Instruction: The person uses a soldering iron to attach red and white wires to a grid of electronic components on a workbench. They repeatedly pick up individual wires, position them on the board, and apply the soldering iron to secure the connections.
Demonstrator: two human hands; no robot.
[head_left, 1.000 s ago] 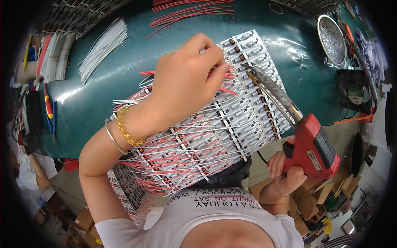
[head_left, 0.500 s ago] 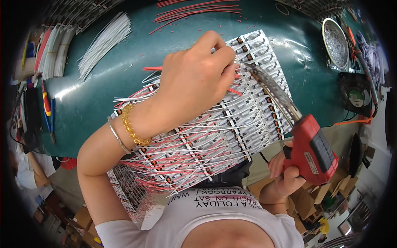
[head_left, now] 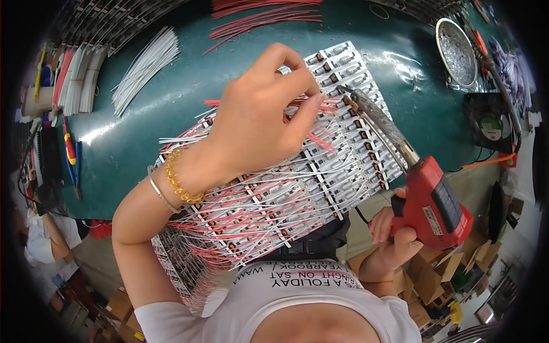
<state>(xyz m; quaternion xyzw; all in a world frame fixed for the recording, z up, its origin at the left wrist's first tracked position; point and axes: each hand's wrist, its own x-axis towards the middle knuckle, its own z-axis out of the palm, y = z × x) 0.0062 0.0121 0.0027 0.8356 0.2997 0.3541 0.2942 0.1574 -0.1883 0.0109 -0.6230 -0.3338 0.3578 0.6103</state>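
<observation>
My left hand (head_left: 257, 114) is closed over a small bundle of red wires (head_left: 326, 105), whose ends stick out past the thumb and forefinger. Under it lies a slanted panel of small electronic parts (head_left: 366, 86) in rows, with many red and white wires (head_left: 274, 197) soldered along its near part and trailing left. My right hand (head_left: 394, 231) grips a red and black soldering gun (head_left: 432, 203) by its handle. Its dark tip reaches the panel's parts just right of my left fingertips; whether it touches a part I cannot tell.
Loose red wires (head_left: 266, 20) lie at the back of the green table (head_left: 200, 74). White wires (head_left: 146, 68) and bundled ones (head_left: 77, 80) are at the left, near a red-yellow screwdriver (head_left: 69, 148). A metal bowl (head_left: 456, 52) and a black fan (head_left: 489, 126) stand at the right.
My left thumb and fingers have shifted, and more of the red wires now shows between them. The soldering gun's tip stays beside them. The whole view has shifted slightly.
</observation>
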